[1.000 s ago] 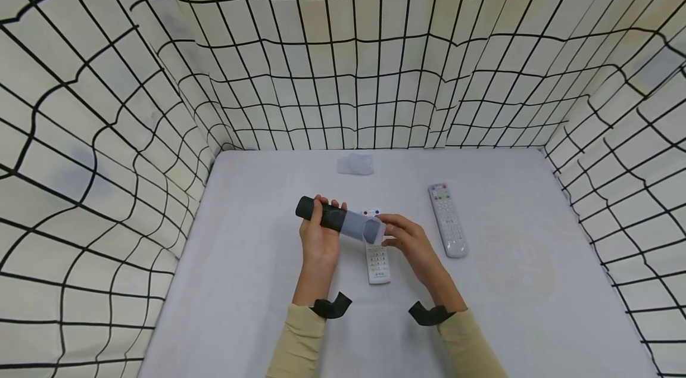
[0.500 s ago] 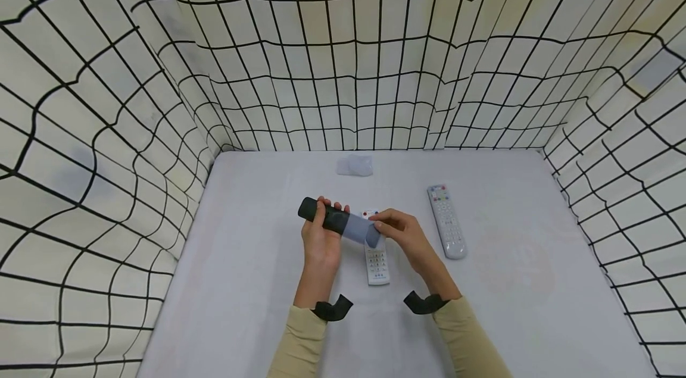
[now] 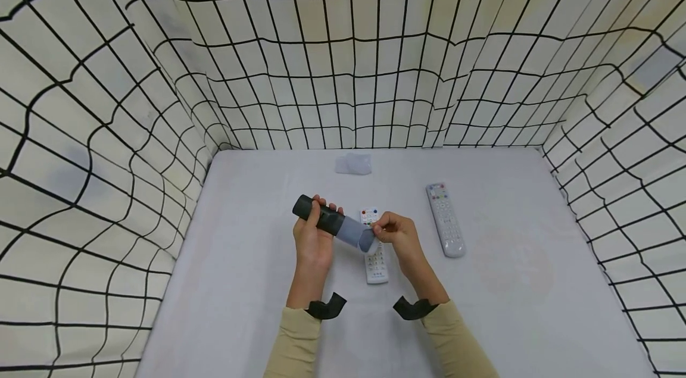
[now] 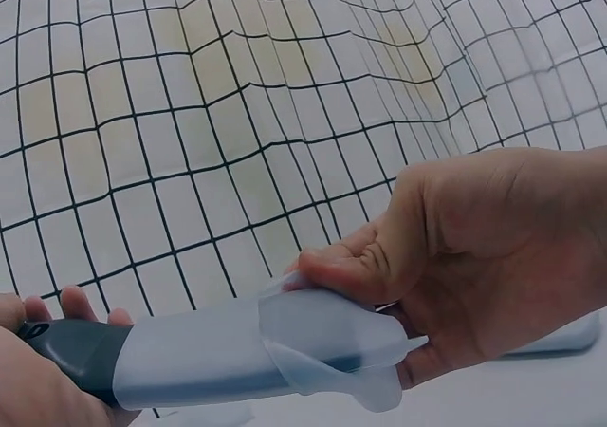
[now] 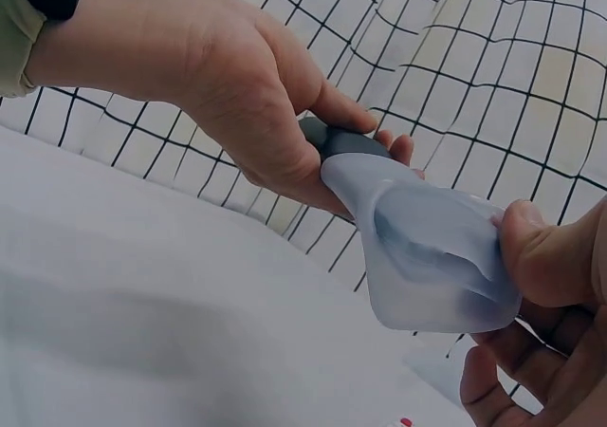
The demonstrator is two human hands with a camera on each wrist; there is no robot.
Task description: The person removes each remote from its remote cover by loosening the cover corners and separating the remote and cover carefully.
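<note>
My left hand (image 3: 312, 247) holds a black remote control (image 3: 328, 220) along its palm, with the thumb over the top. A translucent, soft-looking sleeve (image 3: 349, 231) covers the remote's right-hand part. In the left wrist view the sleeve (image 4: 194, 351) has a loose, folded end that reaches past a grey-blue layer inside. My right hand (image 3: 399, 238) pinches the upper edge of that end between thumb and fingers. Seen from the right wrist, the sleeve's mouth (image 5: 441, 289) gapes wide. Below the sleeve, a white remote control (image 3: 377, 272) lies on the table, partly hidden.
Another remote control (image 3: 446, 220), pale and in a clear cover, lies to the right. A small translucent packet (image 3: 354, 163) rests near the table's far edge. Black netting (image 3: 354, 74) over pale cloth rises behind the white table (image 3: 230, 306) and on both sides.
My right hand has moved left and now pinches the sleeve's edge closer to the remote. The black remote has shifted slightly left, its sleeved end tipping nearer to me.
</note>
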